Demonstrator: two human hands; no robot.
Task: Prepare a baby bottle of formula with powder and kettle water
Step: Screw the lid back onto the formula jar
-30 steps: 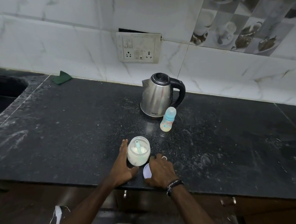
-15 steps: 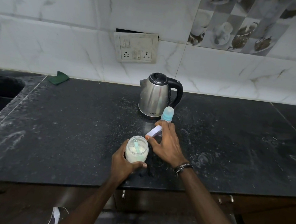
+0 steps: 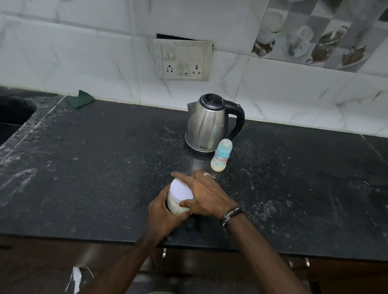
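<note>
Black counter [image 3: 96,163] by tiled wall. Left hand [image 3: 161,215] wrapped round powder jar [image 3: 175,206], upright near front edge; right hand [image 3: 206,196] pressing lid [image 3: 181,189] squarely on top. Bottle [image 3: 220,158] beyond, before kettle [image 3: 207,122], nearer right hand.

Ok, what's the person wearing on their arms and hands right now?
Both forearms are bare, with no sleeves in view. The right hand has a dark braided wristband with pale flecks at the wrist and a thin ring on one finger. The left hand shows nothing worn.
</note>
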